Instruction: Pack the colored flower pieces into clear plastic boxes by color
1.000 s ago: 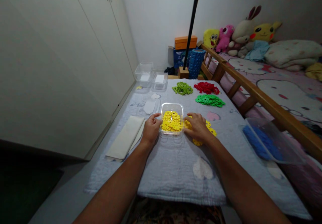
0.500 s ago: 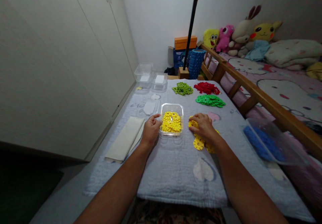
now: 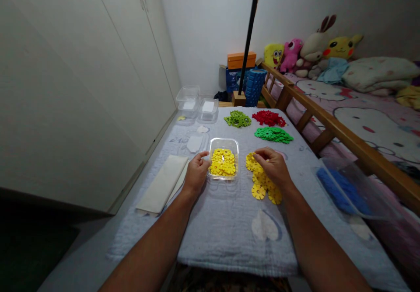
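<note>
A clear plastic tub (image 3: 235, 145) holding yellow snowflake discs (image 3: 223, 162) sits mid-cloth. My left hand (image 3: 196, 174) grips its left rim, fingers curled round the edge. My right hand (image 3: 274, 167) rests on a loose pile of yellow discs (image 3: 259, 183) just right of the tub, fingers bent and pinched over the top discs; whether any disc is held I cannot make out. Light green (image 3: 237, 118), red (image 3: 269, 118) and green (image 3: 273, 134) disc piles lie farther back.
A clear container of blue discs (image 3: 341, 187) tilts at the right by the wooden bed rail (image 3: 331, 123). Empty clear tubs (image 3: 197, 102) and lids stand back left. A folded white cloth (image 3: 162, 185) lies left. White wardrobe doors line the left.
My right hand drew away from the tub's right side onto the loose yellow pile, uncovering more discs. The left hand stayed on the tub rim. The camera tilted slightly.
</note>
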`<state>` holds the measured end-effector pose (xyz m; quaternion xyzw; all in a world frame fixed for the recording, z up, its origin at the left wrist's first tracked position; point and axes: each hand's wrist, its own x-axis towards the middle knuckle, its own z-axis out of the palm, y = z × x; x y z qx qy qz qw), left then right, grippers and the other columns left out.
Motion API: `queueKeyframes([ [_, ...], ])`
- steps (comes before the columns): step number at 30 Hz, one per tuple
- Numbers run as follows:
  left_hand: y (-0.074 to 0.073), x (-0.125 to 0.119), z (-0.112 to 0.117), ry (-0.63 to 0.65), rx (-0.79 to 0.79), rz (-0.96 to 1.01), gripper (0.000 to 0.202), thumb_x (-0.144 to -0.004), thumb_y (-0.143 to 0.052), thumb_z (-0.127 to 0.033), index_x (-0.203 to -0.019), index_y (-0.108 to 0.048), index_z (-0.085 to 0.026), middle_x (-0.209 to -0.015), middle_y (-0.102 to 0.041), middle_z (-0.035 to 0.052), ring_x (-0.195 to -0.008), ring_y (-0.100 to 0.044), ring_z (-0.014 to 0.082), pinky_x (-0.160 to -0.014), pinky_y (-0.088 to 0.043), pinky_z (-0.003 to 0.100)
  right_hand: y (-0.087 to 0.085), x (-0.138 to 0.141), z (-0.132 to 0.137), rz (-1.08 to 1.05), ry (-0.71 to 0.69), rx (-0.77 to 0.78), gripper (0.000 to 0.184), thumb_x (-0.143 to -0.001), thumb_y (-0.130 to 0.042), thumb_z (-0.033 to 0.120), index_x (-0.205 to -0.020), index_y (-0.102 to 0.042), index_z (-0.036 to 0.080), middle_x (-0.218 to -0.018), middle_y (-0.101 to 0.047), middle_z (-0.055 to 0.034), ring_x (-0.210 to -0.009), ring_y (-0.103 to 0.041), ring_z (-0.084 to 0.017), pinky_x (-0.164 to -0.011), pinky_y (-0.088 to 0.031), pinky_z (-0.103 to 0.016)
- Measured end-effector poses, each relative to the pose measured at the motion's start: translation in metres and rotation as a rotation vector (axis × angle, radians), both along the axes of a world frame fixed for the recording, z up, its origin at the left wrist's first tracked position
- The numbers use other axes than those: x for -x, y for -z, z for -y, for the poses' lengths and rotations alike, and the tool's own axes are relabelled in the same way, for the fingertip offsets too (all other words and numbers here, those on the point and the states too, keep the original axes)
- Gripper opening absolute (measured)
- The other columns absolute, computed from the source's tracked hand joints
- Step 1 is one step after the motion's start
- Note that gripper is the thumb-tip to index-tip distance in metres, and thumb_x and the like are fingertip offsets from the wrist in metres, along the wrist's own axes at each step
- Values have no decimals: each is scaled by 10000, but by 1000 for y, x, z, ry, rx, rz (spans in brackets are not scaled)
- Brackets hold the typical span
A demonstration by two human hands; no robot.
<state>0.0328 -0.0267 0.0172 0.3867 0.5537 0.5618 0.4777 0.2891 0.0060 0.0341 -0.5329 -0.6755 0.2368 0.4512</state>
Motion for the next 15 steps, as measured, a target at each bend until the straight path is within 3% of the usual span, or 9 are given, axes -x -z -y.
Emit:
queueKeyframes([
  [6, -7, -3, 4, 35, 55, 106, 527, -662, -683, -325, -1144, -607, -128, -503, -422, -128, -406, -299, 58, -448, -234, 199, -3, 27, 14, -110, -75, -27, 134, -835, -653, 349, -832, -682, 218, -789, -695, -19, -751, -620, -183, -722, -491, -315],
  [12, -10, -5, 4, 44, 58, 119, 552, -637, -696, -331, -1138, -600, -120, -492, -419, -132, -406, -319, 64, -443, -242, 201, -1, 44, 19, 17, -223, -74, 157, -845, -658, 284, -979, -733, 249, -907, -726, -45, -870, -656, -210, -851, -505, -375],
  [15, -11, -6, 4, 38, 50, 99, 550, -632, -689, -329, -1130, -601, -110, -489, -420, -131, -413, -324, 64, -447, -242, 200, -2, 40, 16, 85, -186, -134, 160, -858, -640, 279, -988, -731, 256, -972, -743, -59, -972, -642, -240, -918, -479, -411],
])
